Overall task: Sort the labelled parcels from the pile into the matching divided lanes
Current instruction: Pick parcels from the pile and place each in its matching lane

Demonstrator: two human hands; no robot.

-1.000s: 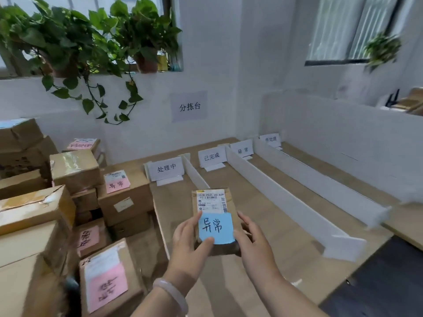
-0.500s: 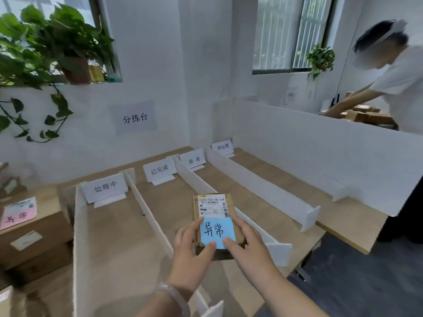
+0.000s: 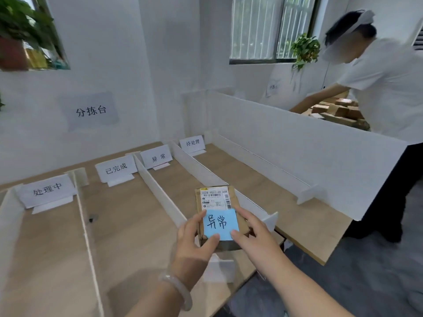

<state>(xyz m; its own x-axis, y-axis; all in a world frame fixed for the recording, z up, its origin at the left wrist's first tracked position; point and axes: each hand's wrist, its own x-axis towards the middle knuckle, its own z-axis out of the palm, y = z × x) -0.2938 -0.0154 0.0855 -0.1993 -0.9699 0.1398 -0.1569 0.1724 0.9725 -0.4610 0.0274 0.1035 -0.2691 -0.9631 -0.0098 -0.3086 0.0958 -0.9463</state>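
Observation:
A small brown cardboard parcel [image 3: 217, 202] with a white shipping label and a blue note reading 异常 is held in the air above the near end of the third lane. My left hand [image 3: 194, 245] grips its left side, thumb on the note's lower edge. My right hand [image 3: 254, 236] grips its right side, thumb on the note's lower right corner. Four lanes run away from me, marked by standing signs: 处理中 [image 3: 47, 189], 已完成 [image 3: 115, 168], 异常 [image 3: 158, 156], 待处理 [image 3: 192, 143]. White dividers [image 3: 160, 193] separate them.
The wooden table [image 3: 137, 225] ends at its front edge near my wrists. A tall white partition [image 3: 297, 152] closes the right side. Behind it a person in a white shirt [image 3: 384, 88] bends over a stack of boxes [image 3: 338, 110]. Potted plants sit on the windowsills.
My view has swung right, away from the parcel pile on the left, which is out of frame now. The parcel, still in both hands, has moved over toward the 异常 lane.

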